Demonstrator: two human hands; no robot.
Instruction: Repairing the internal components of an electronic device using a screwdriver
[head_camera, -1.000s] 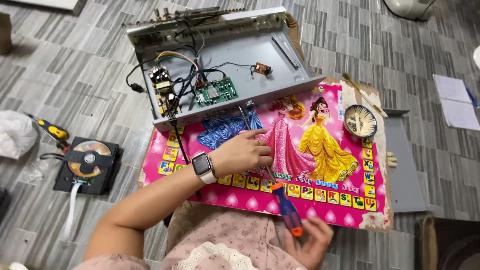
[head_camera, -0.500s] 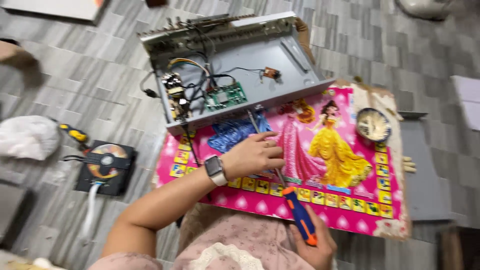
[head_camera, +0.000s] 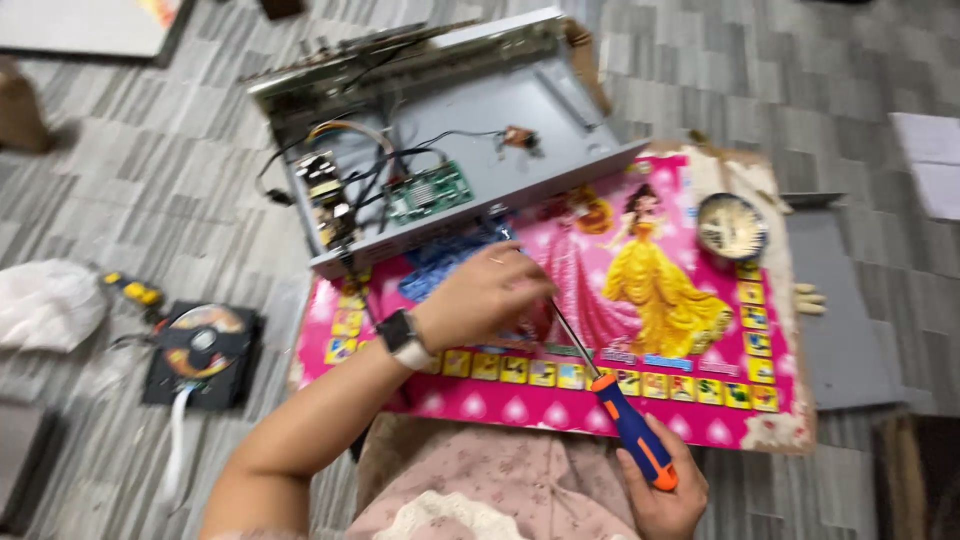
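2 hands working: your right hand (head_camera: 660, 490) is gripping the orange-and-blue screwdriver (head_camera: 633, 430) handle near the pink mat's (head_camera: 700, 400) front edge, and your left hand (head_camera: 490, 295) is pinching its shaft, fingers closed, over the mat's middle. Looks like you're seating the tip on the blue board (head_camera: 440, 270); next needs steady alignment.
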